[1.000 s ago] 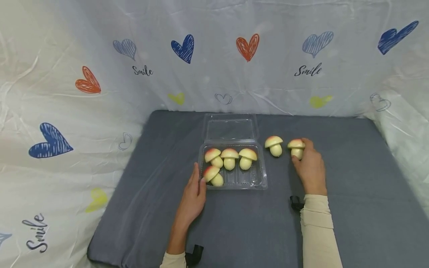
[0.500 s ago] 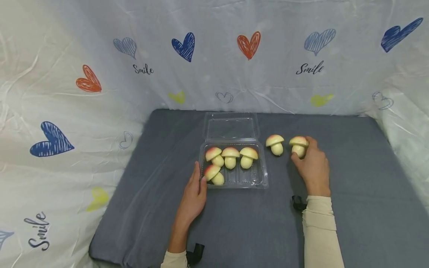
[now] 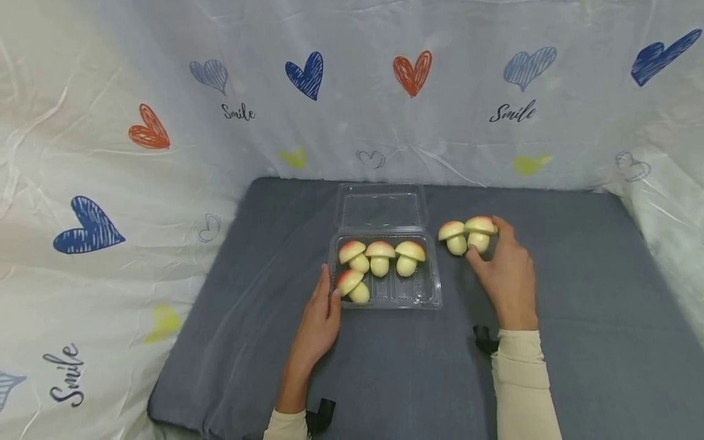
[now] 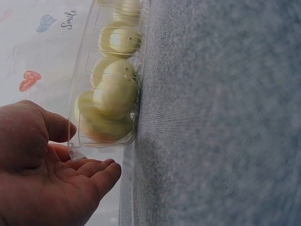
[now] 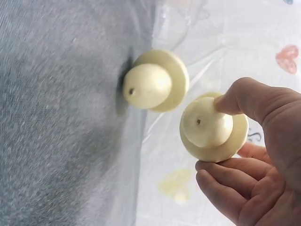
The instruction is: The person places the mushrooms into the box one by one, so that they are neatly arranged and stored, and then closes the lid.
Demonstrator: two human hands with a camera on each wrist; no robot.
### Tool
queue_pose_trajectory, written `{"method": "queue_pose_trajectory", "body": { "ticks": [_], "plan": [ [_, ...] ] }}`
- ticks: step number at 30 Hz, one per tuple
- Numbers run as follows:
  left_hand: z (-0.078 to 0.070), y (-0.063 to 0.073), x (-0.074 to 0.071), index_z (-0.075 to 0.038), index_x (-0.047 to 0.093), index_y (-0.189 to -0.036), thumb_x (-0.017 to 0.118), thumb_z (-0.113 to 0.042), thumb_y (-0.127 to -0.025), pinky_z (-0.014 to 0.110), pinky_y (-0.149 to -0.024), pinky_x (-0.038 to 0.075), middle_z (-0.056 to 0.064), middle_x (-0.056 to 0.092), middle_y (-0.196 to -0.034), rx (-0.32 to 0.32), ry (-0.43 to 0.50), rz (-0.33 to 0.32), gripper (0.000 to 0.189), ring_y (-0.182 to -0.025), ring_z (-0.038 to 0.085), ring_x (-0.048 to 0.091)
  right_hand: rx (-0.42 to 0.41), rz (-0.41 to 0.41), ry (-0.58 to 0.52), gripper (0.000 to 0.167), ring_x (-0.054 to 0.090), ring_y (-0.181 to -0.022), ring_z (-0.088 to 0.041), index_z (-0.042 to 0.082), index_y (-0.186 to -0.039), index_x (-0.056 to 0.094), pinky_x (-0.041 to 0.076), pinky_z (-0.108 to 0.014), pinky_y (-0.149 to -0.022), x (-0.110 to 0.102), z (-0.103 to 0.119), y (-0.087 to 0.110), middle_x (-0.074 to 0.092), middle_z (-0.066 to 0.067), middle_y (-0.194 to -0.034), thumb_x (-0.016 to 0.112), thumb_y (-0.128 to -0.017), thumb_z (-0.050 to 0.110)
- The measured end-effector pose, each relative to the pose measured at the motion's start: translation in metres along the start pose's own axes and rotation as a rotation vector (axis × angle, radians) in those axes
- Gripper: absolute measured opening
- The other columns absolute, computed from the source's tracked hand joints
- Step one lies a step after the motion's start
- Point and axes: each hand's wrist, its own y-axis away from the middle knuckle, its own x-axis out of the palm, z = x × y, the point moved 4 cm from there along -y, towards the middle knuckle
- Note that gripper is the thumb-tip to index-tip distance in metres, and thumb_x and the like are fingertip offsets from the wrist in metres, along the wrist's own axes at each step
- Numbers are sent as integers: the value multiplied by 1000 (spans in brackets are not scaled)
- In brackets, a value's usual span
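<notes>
A clear plastic clamshell box [image 3: 404, 299], lid folded back, holds several toy mushrooms [image 3: 380, 259] with cream stems and red-tinged caps. Along its left side lies my left hand [image 3: 318, 321], fingers fairly straight, the thumb at the front left corner. In the left wrist view the thumb [image 4: 60, 129] touches the box's clear wall. My right hand [image 3: 508, 275] pinches a toy mushroom [image 3: 480, 234] between thumb and fingers. The right wrist view shows that held mushroom [image 5: 207, 123] raised off the cloth, beside a loose mushroom [image 5: 153, 84] standing on it.
Grey cloth [image 3: 396, 373] covers the table. The box's open lid [image 3: 381, 208] lies flat toward the back. A white curtain [image 3: 352, 122] printed with hearts hangs behind and at the sides. A black wrist mount [image 3: 321, 415] is on the left wrist.
My right hand has lifted the mushroom and shifted it left, beside the loose one. The left hand stays at the box. The head view has tilted slightly.
</notes>
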Motion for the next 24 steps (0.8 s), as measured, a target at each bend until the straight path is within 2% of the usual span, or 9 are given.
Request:
{"method": "queue_pose_trajectory", "body": {
  "ticks": [2,5,9,12,17,21,24],
  "plan": [
    [0,0,0,-5,7,-170,40,-21,-117,56,-127,22,14,7,-177,1,-3,1,64,-162,29,13,-18,-15,-8,71,58,-57,-42,8,-157,48,44,-59,-55,-1,4,1,69,-31,-84,76,-95,26],
    [-1,-1,0,-4,7,-170,40,-22,-117,56,-127,22,15,8,-177,4,-6,1,64,-162,29,13,-50,-35,-14,71,60,-59,-43,6,-156,49,45,-62,-56,0,10,3,70,-35,-93,77,-94,24],
    [-1,-1,0,-3,8,-169,41,-21,-117,56,-127,22,16,8,-176,4,2,4,64,-162,29,13,-92,-44,-9,72,46,-47,-29,6,-156,48,38,-48,-46,1,18,7,66,-26,-77,78,-93,23],
    [-1,-1,0,-3,7,-169,41,-21,-117,56,-127,22,16,8,-176,3,3,7,64,-162,29,13,-127,-41,-15,73,38,-45,-22,7,-158,47,31,-40,-44,2,25,11,61,-19,-69,78,-93,22],
    [0,-2,-1,-3,7,-169,40,-21,-118,57,-127,22,18,8,-176,7,-1,6,64,-162,30,13,-193,9,-35,75,33,-45,-16,11,-160,45,28,-36,-44,5,38,18,58,-13,-67,78,-93,20],
    [0,-2,-1,-3,8,-169,40,-21,-117,56,-128,22,17,9,-176,1,-2,7,64,-162,29,13,-247,45,-54,76,33,-48,-15,13,-161,45,30,-36,-47,8,45,22,63,-16,-75,78,-93,19],
    [0,-1,-1,-3,8,-169,41,-21,-117,56,-128,22,17,9,-176,-1,-3,7,64,-162,28,13,-278,56,-69,76,35,-49,-18,14,-160,46,33,-39,-48,10,49,24,71,-21,-91,79,-92,19]
  ]
}}
